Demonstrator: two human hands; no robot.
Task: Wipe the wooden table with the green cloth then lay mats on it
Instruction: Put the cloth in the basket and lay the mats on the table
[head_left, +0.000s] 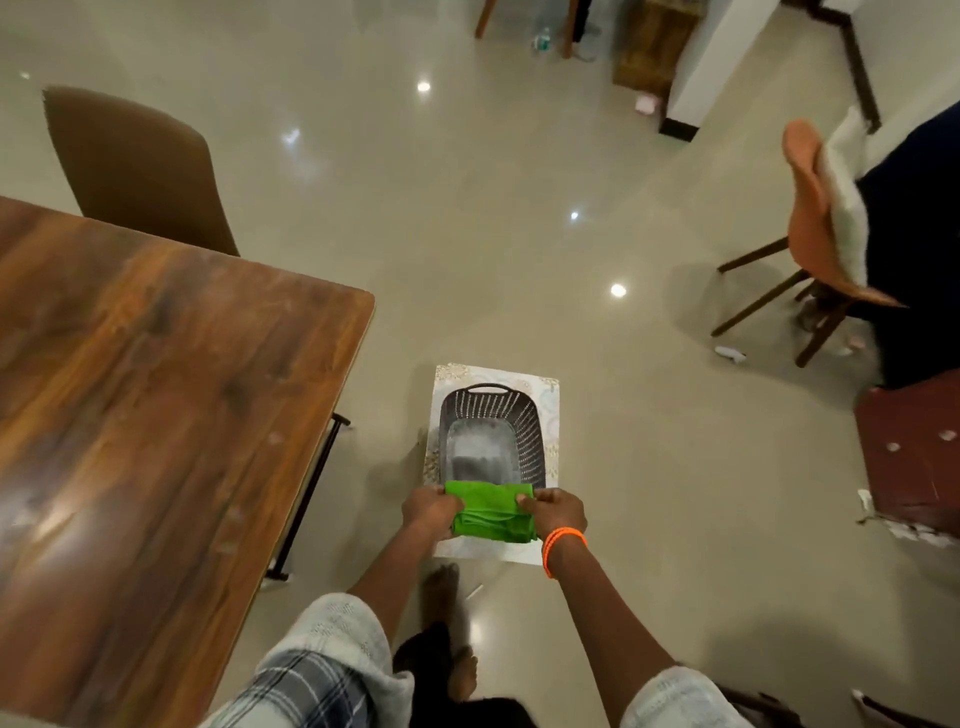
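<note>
Low in the frame's centre, the left hand (430, 510) and right hand (557, 512) each pinch an end of the folded green cloth (492, 514), above the grey basket (491, 434); the wooden desk (156, 395) fills the left.

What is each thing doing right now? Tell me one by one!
Green cloth: folded, held over the basket's near end.
Left hand: grips the cloth's left side.
Right hand: pinches the cloth's right side.
Basket: upright on a patterned mat on the floor.
Wooden table: bare, no mats on the part in view.
</note>
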